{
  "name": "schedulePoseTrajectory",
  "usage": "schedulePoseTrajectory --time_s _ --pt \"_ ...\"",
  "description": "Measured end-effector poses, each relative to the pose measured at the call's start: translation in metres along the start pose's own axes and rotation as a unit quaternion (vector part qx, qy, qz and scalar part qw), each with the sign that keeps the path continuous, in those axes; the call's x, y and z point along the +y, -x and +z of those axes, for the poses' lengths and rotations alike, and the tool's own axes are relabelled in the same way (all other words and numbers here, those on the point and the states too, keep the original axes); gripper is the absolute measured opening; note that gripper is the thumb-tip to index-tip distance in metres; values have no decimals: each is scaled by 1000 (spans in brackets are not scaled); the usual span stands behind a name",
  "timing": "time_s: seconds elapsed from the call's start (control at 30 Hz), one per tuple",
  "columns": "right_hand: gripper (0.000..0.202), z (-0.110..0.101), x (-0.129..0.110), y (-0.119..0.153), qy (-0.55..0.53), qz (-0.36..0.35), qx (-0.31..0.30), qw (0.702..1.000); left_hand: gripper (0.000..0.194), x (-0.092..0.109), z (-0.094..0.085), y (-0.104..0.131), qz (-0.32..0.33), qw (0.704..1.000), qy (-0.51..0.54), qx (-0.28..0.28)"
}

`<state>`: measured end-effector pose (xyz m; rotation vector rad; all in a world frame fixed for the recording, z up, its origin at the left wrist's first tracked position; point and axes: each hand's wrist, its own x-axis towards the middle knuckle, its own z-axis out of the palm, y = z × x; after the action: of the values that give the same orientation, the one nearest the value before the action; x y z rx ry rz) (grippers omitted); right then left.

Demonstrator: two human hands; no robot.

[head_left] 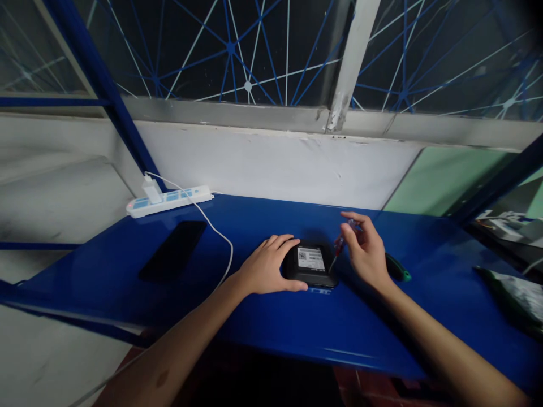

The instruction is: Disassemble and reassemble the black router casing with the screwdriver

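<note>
A small black box-shaped device [311,278] lies on the blue table, with a white printed label on its upper face. My left hand [267,264] grips it from the left side, thumb along the near edge and fingers over the far edge. In my right hand [363,249] is a screwdriver [339,247] with a partly clear, reddish handle, held tilted between thumb and fingers. Its thin shaft points down to the device's right side; whether the tip sits in a screw is too small to tell.
Right of my right hand lies a dark tool with a green end [397,267]. A black phone-like slab [173,250] rests at the left. Behind it stands a white power strip [169,202], its plugged-in charger trailing a white cable [216,226]. A shiny packet [515,294] lies far right.
</note>
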<state>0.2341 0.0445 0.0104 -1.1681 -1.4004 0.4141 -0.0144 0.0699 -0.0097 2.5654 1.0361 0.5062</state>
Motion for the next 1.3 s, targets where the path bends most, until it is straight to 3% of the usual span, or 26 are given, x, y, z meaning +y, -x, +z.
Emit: schedulePoseTrajectory --time_s 0.2,0.3,0.5,0.83,1.07,1.3 --pt "40 -4 -2 -1 31 0 -43 999 108 -2 3 0 -1 1000 -4 -3" --pt "44 -1 -2 0 33 -9 -16 999 108 -3 3 1 3 1000 -6 0" --pt "37 17 -8 10 -61 -20 19 998 109 1 1 2 20 1000 -14 6" --pt "38 31 -11 25 -60 -31 -44 997 107 2 3 2 61 998 -30 9" --pt "42 28 -19 23 -116 17 -65 991 105 2 4 2 60 998 -21 11" --pt "33 27 -17 19 -34 -22 -25 999 104 4 1 2 51 998 -32 0"
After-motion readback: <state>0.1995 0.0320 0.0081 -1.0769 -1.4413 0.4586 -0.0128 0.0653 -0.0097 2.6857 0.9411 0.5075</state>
